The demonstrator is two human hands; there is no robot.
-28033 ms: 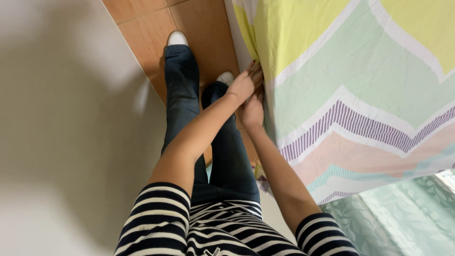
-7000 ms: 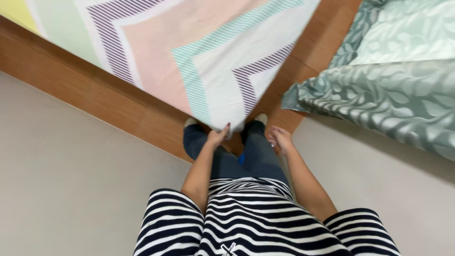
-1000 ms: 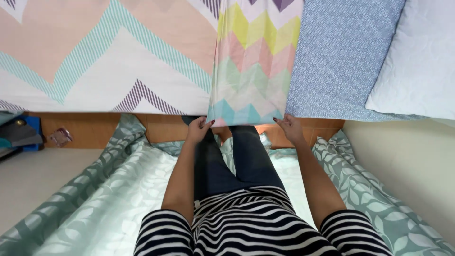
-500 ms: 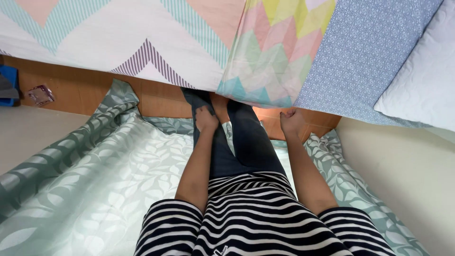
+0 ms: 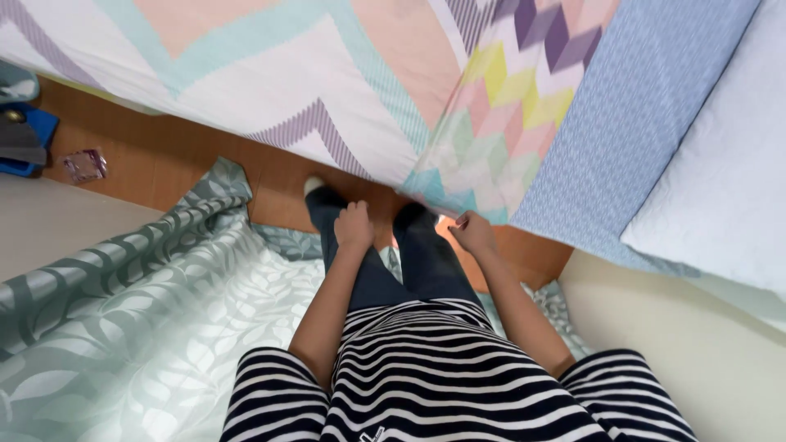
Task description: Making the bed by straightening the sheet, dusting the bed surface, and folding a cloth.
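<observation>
Wooden bed frame (image 5: 205, 155), pale floor (image 5: 49, 225), cream wall (image 5: 704, 327), soft even light

Soft, even indoor light is filling the view, bright without glare, and the pale wall at lower right is glowing slightly warm. A faint shadow is lying under the overhanging sheet (image 5: 270, 90) along the wooden bed frame (image 5: 205, 155). Wide-angle distortion is bending the edges, and both hands are looking slightly soft.

My left grip (image 5: 354, 227) and right grip (image 5: 472, 233) sit side by side near the bed edge. The patterned sheet (image 5: 344, 90) spreads at twelve o'clock, the pillow (image 5: 720, 196) at two, the leafy blanket (image 5: 147, 303) on the floor at nine.
</observation>
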